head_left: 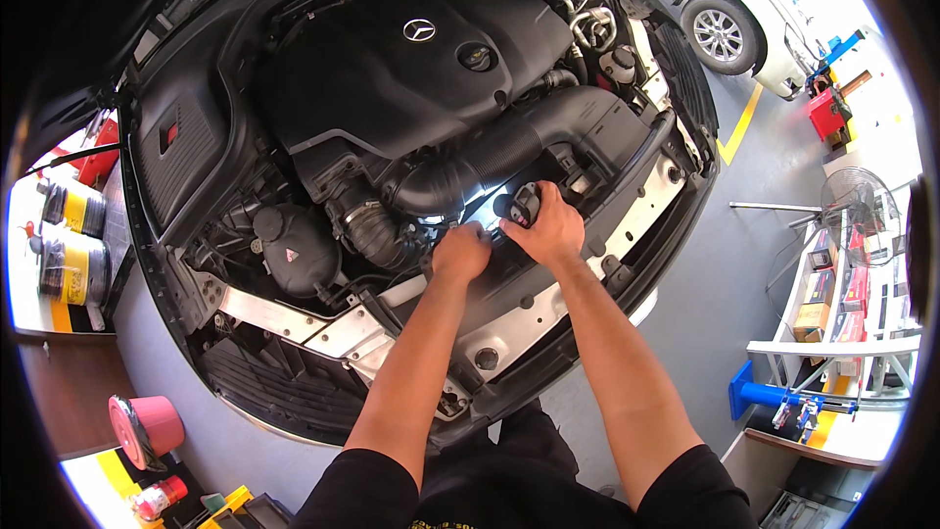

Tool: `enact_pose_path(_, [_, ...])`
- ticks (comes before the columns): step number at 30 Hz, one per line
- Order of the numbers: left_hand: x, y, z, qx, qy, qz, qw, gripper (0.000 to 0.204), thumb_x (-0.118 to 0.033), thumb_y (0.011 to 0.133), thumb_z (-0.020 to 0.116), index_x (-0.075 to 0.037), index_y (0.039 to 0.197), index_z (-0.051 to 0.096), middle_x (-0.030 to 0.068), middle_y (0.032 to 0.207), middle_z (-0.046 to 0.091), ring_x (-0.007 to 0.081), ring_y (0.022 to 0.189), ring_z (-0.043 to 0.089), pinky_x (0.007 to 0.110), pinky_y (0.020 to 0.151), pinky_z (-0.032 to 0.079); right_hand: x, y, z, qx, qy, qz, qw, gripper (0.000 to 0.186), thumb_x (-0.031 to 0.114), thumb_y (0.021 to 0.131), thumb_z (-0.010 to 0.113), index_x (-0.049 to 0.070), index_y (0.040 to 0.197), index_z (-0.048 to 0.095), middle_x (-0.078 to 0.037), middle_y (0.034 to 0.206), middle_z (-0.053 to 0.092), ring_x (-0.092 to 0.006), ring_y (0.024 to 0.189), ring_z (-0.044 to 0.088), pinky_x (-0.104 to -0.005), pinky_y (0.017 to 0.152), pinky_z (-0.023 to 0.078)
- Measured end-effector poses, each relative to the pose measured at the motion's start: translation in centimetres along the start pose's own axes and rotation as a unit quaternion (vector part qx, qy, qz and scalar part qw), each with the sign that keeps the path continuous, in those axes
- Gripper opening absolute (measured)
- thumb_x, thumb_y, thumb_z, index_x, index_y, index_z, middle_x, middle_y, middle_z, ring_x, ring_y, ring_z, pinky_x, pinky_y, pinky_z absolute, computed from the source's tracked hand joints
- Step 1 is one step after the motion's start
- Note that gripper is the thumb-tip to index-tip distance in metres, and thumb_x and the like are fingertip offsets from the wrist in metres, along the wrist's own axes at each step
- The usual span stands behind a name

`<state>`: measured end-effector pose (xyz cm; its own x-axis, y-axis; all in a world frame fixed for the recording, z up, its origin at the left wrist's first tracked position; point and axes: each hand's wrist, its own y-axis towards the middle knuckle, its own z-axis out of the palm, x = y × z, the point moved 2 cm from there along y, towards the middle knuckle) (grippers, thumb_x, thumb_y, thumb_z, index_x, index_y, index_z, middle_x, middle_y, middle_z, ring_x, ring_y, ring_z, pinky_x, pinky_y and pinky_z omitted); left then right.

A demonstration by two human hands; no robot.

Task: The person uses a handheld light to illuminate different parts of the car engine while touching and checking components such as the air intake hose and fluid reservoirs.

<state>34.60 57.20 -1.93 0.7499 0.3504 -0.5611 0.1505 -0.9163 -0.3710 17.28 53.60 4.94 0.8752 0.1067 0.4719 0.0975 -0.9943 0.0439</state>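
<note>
My right hand (551,230) is closed around a small black work light (523,204), low over the front of the engine bay. A bright patch lights the parts just left of it, beneath the black air intake duct (446,184). Close beside that patch, my left hand (462,253) has its fingers curled in. Whatever they grip is hidden behind the hand. A ribbed black hose (370,227) runs just left of my left hand. Both hands are behind the pale front crossmember (529,326) of the car.
A large black engine cover (392,69) fills the middle of the bay, with a black round reservoir (299,250) at its left front. Right of the car are a fan (862,204) and a white-framed rack (832,345). A pink bucket (147,429) stands at lower left.
</note>
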Motion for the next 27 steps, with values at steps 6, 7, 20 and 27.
enact_pose_path(6, [0.6, -0.2, 0.0, -0.013, -0.025, 0.012, 1.000, 0.033, -0.037, 0.100, 0.062, -0.011, 0.114, 0.076, 0.0226, 0.118, 0.076, 0.0430, 0.114, 0.072, 0.053, 0.100, 0.056, 0.2, -0.1, 0.3, -0.005, -0.003, -0.007, 1.000, 0.084, 0.052, 0.072, 0.090, 0.007, 0.135, 0.055, -0.015, 0.122, 0.071, -0.0402, 0.107, 0.072, -0.0505, 0.092, 0.057])
enact_pose_path(7, [0.7, -0.3, -0.1, -0.012, -0.030, 0.021, 0.999, 0.032, -0.036, 0.100, 0.063, -0.010, 0.113, 0.077, 0.0225, 0.118, 0.076, 0.0428, 0.113, 0.072, 0.052, 0.100, 0.056, 0.2, 0.0, 0.3, -0.007, -0.004, -0.001, 1.000, 0.085, 0.052, 0.073, 0.090, 0.007, 0.136, 0.055, -0.016, 0.122, 0.071, -0.0402, 0.108, 0.072, -0.0505, 0.092, 0.057])
enact_pose_path(20, [11.9, -6.1, -8.1, -0.230, 0.192, 0.214, 0.930, 0.062, -0.025, 0.087, 0.077, -0.013, 0.146, 0.062, 0.0083, 0.164, 0.044, 0.0308, 0.152, 0.038, 0.054, 0.122, 0.030, 0.0, 0.1, 0.5, -0.005, -0.001, -0.144, 0.990, 0.084, 0.050, 0.074, 0.090, 0.006, 0.137, 0.055, -0.017, 0.119, 0.072, -0.0428, 0.103, 0.071, -0.0514, 0.088, 0.057])
enact_pose_path(27, [11.7, -5.9, -8.1, -0.199, 0.208, 0.209, 0.935, 0.068, -0.026, 0.089, 0.073, -0.020, 0.155, 0.054, 0.0080, 0.167, 0.038, 0.0305, 0.155, 0.032, 0.056, 0.123, 0.028, 0.0, -0.1, 0.2, 0.027, 0.012, -0.092, 0.995, 0.085, 0.047, 0.075, 0.090, 0.006, 0.140, 0.054, -0.021, 0.118, 0.073, -0.0447, 0.108, 0.071, -0.0514, 0.090, 0.057])
